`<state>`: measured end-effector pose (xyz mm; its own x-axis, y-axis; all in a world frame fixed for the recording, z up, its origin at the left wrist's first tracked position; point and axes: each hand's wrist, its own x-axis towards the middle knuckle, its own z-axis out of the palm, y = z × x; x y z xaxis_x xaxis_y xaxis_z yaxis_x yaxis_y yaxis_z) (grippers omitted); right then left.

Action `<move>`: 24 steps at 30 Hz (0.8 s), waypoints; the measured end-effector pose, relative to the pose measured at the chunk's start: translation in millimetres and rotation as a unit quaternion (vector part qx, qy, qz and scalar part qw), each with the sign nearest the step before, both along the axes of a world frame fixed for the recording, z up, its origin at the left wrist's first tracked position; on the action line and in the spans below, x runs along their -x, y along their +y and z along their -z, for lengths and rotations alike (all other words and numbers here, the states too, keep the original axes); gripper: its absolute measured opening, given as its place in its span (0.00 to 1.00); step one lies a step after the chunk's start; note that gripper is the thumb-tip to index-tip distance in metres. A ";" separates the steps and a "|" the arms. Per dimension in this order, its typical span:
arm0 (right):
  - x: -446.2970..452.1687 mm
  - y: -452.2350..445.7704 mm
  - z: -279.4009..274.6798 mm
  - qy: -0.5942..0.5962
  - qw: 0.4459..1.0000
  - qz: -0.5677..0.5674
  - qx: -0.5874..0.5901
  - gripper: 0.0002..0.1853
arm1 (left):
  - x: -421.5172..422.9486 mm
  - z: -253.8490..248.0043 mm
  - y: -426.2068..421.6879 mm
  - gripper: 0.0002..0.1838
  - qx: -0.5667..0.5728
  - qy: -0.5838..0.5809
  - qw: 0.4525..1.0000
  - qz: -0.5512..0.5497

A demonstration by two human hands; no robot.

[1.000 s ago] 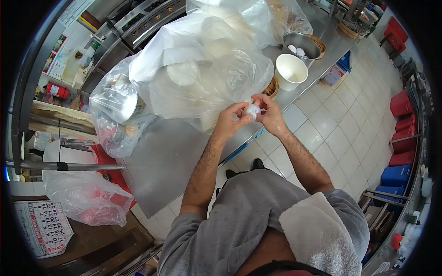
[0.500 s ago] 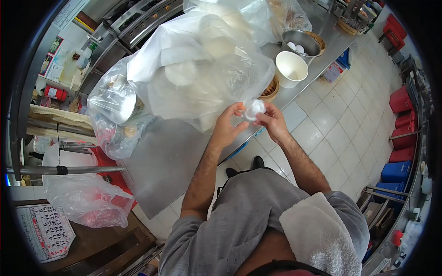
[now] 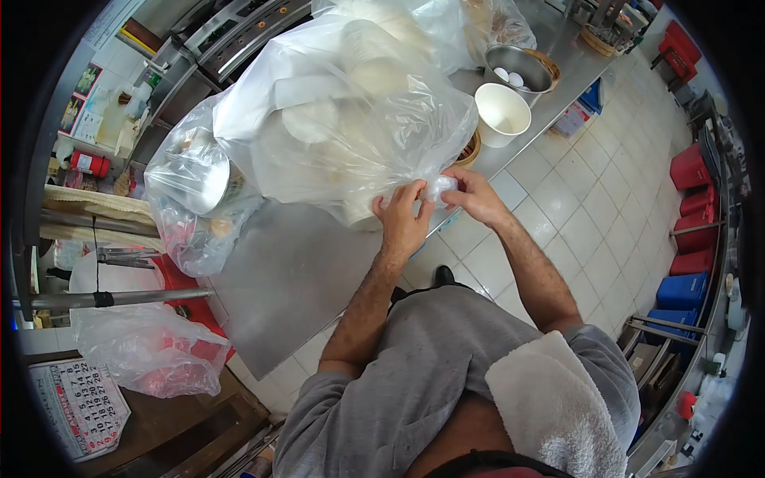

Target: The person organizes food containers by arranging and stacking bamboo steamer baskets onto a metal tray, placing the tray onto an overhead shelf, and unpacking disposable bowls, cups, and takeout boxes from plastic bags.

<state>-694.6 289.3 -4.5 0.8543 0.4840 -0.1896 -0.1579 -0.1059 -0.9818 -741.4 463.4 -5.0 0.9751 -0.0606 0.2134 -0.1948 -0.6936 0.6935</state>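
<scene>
A big translucent plastic bag [image 3: 414, 127] lies on the metal table, with stacks of pale round containers showing through it. Its gathered end [image 3: 437, 189] is bunched up between my two hands. My right hand [image 3: 480, 199] pinches this bunch from the right, thumb and fingers closed on it. From the left, my left hand [image 3: 403, 220] has curled fingers against the plastic, with the thumb and index finger at the bunch. Just behind the right fingers, a round bamboo steamer [image 3: 472, 149] is partly hidden by the bag.
A white tub [image 3: 503, 116] and a metal pot [image 3: 519, 67] with eggs stand along the table's right edge. A smaller plastic bag [image 3: 195, 187] with a metal lid-like disc sits left. Bare metal tabletop [image 3: 296, 275] shows nearer me. Red bins [image 3: 692, 215] line the right wall.
Both hands have shifted slightly at the bag's gathered end. My left fingers have come round onto the plastic, and the bunch now looks tighter and lower between the hands.
</scene>
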 end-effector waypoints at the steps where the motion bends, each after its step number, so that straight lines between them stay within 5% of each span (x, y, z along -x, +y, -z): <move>1: 2.2 8.4 7.5 -0.028 0.999 0.040 0.013 0.17 | 1.4 0.2 -1.5 0.18 0.004 0.017 1.000 -0.009; 5: 8.3 22.8 7.8 -0.024 0.991 0.133 -0.008 0.15 | -6.2 8.7 5.3 0.17 0.118 0.053 0.992 0.011; 7: 6.0 26.9 6.5 -0.031 0.989 0.142 0.012 0.15 | -12.4 11.3 7.6 0.17 0.318 0.107 0.941 0.033; 11: 4.1 31.9 4.0 -0.073 0.979 0.177 0.073 0.16 | -21.0 16.5 4.0 0.17 0.394 0.102 0.913 0.025; 13: 3.6 24.3 6.3 -0.077 0.987 0.138 0.020 0.16 | -22.6 15.4 5.2 0.17 0.513 0.123 0.849 0.017; 15: 6.5 14.8 3.5 -0.081 0.992 0.095 -0.032 0.17 | -7.5 -1.5 1.1 0.16 0.431 0.052 0.901 -0.004; 17: 16.7 5.7 -11.8 0.177 0.941 0.092 -0.273 0.17 | 16.2 -12.1 -0.3 0.16 0.344 -0.018 0.938 -0.028; 19: 19.6 10.3 -23.1 0.228 0.925 0.108 -0.284 0.16 | 38.4 -15.9 1.8 0.15 0.249 -0.049 0.958 0.137; 20: 21.8 12.9 -24.9 0.278 0.906 0.122 -0.294 0.15 | 45.7 -19.7 0.5 0.15 0.248 -0.046 0.958 0.135; 22: 15.1 10.0 -1.8 0.263 0.926 0.089 -0.254 0.18 | 50.0 -27.4 -3.8 0.17 0.060 -0.102 0.915 0.385; 23: 10.7 7.6 2.4 0.246 0.944 0.058 -0.215 0.21 | 44.6 -21.5 3.3 0.17 0.058 -0.105 0.916 0.382; 24: 8.4 -1.0 2.0 0.244 0.944 0.055 -0.215 0.21 | 35.4 -9.5 16.7 0.16 0.040 -0.129 0.961 0.241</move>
<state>-703.0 288.4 -6.5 0.7652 0.5198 -0.3799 -0.5900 0.3298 -0.7370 -776.8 480.1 4.5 0.7513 -0.4660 0.4673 -0.6535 -0.4264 0.6255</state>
